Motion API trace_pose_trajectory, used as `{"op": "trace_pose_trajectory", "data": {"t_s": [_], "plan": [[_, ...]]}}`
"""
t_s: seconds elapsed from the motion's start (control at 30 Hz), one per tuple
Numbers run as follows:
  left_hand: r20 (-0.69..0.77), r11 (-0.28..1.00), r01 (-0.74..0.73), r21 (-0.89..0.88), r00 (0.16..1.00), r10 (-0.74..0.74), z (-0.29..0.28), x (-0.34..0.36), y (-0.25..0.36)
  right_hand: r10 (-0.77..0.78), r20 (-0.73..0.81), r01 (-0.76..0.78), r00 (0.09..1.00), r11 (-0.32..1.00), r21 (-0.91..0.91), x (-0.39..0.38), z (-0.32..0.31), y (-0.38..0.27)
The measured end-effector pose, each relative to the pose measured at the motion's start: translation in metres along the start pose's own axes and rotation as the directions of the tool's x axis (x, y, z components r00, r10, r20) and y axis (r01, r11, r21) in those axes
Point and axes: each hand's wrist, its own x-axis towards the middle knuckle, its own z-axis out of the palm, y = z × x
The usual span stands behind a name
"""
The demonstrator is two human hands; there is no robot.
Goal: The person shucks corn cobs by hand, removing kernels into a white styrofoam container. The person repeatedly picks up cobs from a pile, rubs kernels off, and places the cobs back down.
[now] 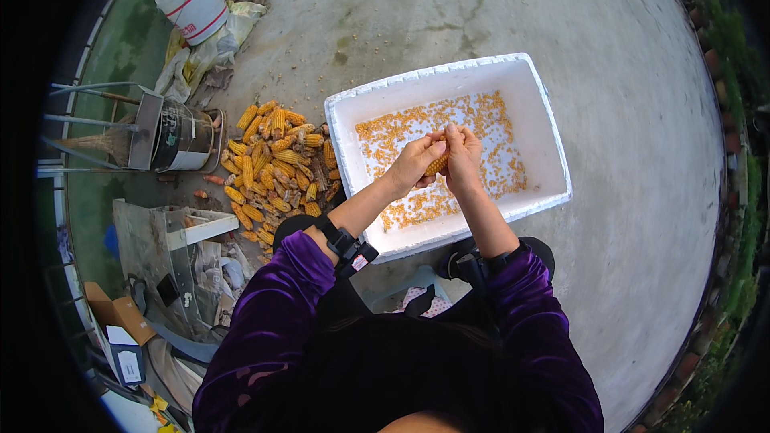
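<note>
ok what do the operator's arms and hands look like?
Left hand and right hand: bare, no gloves. Left sleeve and right sleeve: shiny purple, velvet-like, ending on the forearms. Left strap: black, with a boxy black module. Right strap: also black.

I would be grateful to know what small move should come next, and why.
I'd probably loosen kernels from the corn cob over the white box: the left hand and right hand hold it, its visible part looks covered, and loose kernels lie below.
</note>
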Motion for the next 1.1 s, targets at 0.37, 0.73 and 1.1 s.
{"op": "trace_pose_trajectory", "data": {"t_s": [0.37,0.73,1.1], "plan": [[-0.162,0.998,0.004,-0.064,0.987,-0.014,-0.009,0.006,-0.003,-0.096,0.147,0.08,0.984,0.991,0.109,-0.002,0.003,0.008],[-0.164,0.939,-0.225,0.259,0.948,0.272,-0.004,0.01,-0.01,-0.327,0.059,0.251,0.943,0.584,-0.772,0.002,-0.005,0.002],[-0.131,0.934,0.197,-0.299,0.961,-0.245,-0.003,0.001,0.021,-0.344,0.046,0.326,0.938,0.826,-0.461,-0.001,-0.001,-0.001]]}}
